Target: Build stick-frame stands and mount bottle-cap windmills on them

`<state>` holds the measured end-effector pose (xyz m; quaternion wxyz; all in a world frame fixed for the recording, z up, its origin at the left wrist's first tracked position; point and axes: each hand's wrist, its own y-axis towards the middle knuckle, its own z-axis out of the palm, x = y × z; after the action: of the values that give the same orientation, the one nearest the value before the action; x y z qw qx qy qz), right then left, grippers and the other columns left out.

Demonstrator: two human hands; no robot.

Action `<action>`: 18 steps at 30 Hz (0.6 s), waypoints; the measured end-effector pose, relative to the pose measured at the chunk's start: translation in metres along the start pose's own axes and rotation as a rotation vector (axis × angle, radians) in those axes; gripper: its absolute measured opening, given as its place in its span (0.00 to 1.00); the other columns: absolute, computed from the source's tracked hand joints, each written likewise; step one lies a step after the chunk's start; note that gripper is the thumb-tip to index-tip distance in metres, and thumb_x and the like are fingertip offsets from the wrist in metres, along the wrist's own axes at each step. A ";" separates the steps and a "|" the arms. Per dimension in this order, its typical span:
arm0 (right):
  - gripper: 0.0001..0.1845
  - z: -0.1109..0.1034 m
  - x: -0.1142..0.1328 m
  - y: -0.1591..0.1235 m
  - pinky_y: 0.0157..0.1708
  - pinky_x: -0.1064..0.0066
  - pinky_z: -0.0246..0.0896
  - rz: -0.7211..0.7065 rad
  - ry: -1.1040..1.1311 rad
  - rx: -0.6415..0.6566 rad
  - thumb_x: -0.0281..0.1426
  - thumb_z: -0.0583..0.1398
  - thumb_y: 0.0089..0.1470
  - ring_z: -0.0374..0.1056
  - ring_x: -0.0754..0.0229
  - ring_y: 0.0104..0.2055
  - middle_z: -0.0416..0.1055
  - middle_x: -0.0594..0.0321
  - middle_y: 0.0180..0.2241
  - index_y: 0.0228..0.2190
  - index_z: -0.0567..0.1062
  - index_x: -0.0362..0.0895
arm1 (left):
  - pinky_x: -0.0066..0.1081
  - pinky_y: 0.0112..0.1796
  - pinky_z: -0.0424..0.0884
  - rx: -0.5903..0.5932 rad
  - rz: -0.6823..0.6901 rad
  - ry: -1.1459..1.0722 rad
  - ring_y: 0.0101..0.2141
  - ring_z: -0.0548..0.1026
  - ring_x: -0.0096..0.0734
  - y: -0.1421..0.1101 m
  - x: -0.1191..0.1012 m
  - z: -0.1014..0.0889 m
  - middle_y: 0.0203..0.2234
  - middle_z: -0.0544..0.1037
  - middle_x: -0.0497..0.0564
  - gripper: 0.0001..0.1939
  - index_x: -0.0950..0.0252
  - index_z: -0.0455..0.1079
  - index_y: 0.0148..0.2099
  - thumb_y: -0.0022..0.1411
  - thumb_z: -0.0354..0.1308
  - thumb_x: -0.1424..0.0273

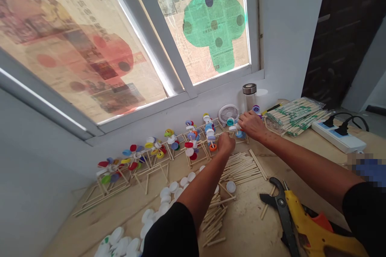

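Right hand [251, 125] pinches a bottle-cap windmill [233, 126] on a stick frame [245, 139] — left hand [225, 145] curled just beside it, its grip impossible to tell.

Upright bottle-cap pinwheel [233, 127], stick frame; right hand [252, 125] touching, left hand [226, 145] beside

1. Newspaper sheets [90, 20] pasted over the window panes show columns of dark print and headlines, too faded and small to read.
2. Packets of wooden chopsticks [297, 116] carry green printing on their paper bands, too blurred to read.
3. Nothing else in view can be read.
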<state>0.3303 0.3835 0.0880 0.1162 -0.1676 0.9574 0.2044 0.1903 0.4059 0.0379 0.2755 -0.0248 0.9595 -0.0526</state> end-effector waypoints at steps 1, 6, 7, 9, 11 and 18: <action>0.11 0.000 0.000 0.000 0.37 0.63 0.46 0.005 0.006 -0.001 0.25 0.54 0.56 0.64 0.53 0.39 0.74 0.49 0.35 0.32 0.76 0.38 | 0.40 0.42 0.72 0.016 0.008 0.000 0.43 0.73 0.35 0.000 0.000 0.000 0.46 0.71 0.54 0.17 0.66 0.66 0.52 0.63 0.55 0.64; 0.10 0.002 0.001 -0.001 0.37 0.63 0.45 0.040 0.030 -0.007 0.25 0.53 0.57 0.64 0.53 0.39 0.74 0.51 0.36 0.32 0.76 0.39 | 0.41 0.42 0.72 0.082 0.048 0.005 0.43 0.73 0.36 -0.003 -0.003 -0.003 0.47 0.71 0.55 0.17 0.66 0.65 0.52 0.64 0.55 0.64; 0.10 0.002 0.002 -0.002 0.37 0.63 0.45 0.046 0.034 -0.008 0.25 0.54 0.57 0.64 0.53 0.39 0.74 0.51 0.36 0.32 0.76 0.39 | 0.41 0.42 0.72 0.082 0.052 0.009 0.43 0.73 0.36 -0.004 -0.004 -0.003 0.47 0.71 0.55 0.17 0.66 0.65 0.52 0.64 0.55 0.64; 0.10 0.002 0.003 -0.001 0.37 0.63 0.45 0.056 0.042 -0.011 0.26 0.54 0.57 0.64 0.53 0.39 0.74 0.51 0.36 0.32 0.76 0.39 | 0.40 0.42 0.72 0.074 0.057 0.018 0.43 0.73 0.35 -0.006 -0.006 -0.005 0.46 0.71 0.54 0.16 0.65 0.66 0.51 0.63 0.55 0.64; 0.10 0.002 0.004 -0.001 0.37 0.63 0.45 0.067 0.050 -0.013 0.26 0.54 0.57 0.64 0.53 0.39 0.74 0.51 0.36 0.32 0.76 0.39 | 0.39 0.42 0.72 0.056 0.058 0.030 0.43 0.73 0.35 -0.008 -0.009 -0.006 0.46 0.72 0.54 0.15 0.65 0.67 0.50 0.63 0.55 0.64; 0.12 0.000 0.006 0.001 0.37 0.63 0.43 0.138 0.084 -0.028 0.25 0.52 0.58 0.65 0.54 0.38 0.74 0.50 0.35 0.32 0.76 0.40 | 0.38 0.42 0.72 -0.029 0.047 0.033 0.43 0.73 0.34 -0.007 -0.011 -0.009 0.44 0.73 0.53 0.13 0.64 0.68 0.49 0.63 0.55 0.65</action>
<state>0.3245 0.3826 0.0868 0.0594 -0.1112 0.9677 0.2182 0.1951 0.4003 0.0518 0.2604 -0.0053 0.9649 -0.0324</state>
